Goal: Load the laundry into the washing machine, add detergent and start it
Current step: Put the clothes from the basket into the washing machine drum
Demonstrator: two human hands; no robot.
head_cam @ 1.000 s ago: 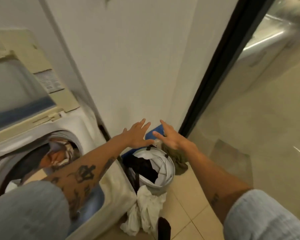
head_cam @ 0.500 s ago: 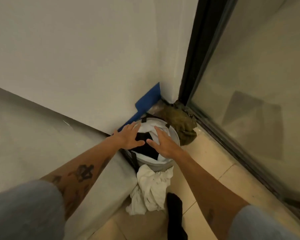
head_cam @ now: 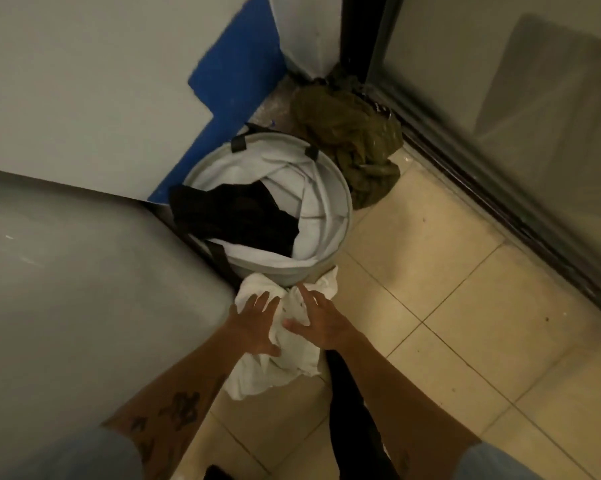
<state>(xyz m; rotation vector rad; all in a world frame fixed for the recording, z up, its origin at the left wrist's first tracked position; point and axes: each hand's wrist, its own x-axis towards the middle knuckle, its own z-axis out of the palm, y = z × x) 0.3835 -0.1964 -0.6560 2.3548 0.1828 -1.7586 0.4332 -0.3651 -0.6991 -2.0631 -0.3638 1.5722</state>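
A round grey laundry basket (head_cam: 340, 216) stands in the corner, holding a black garment (head_cam: 236, 216) on top of white cloth (head_cam: 292, 181). A crumpled white garment (head_cam: 292, 362) lies on the floor in front of the basket. My left hand (head_cam: 254, 323) and my right hand (head_cam: 321, 327) hover over that white garment, fingers spread, palms down, holding nothing. The washing machine's grey side (head_cam: 84, 289) fills the left; its drum is out of view.
An olive-green cloth (head_cam: 351, 133) is heaped in the corner behind the basket. A black garment (head_cam: 354, 420) lies on the beige tiled floor (head_cam: 465, 323) under my right forearm. A blue board (head_cam: 236, 98) leans on the wall. A glass sliding door (head_cam: 517, 116) runs along the right.
The view has tilted down from the washer to the floor. Both hands have drawn back from above the basket to the white garment lying in front of it.
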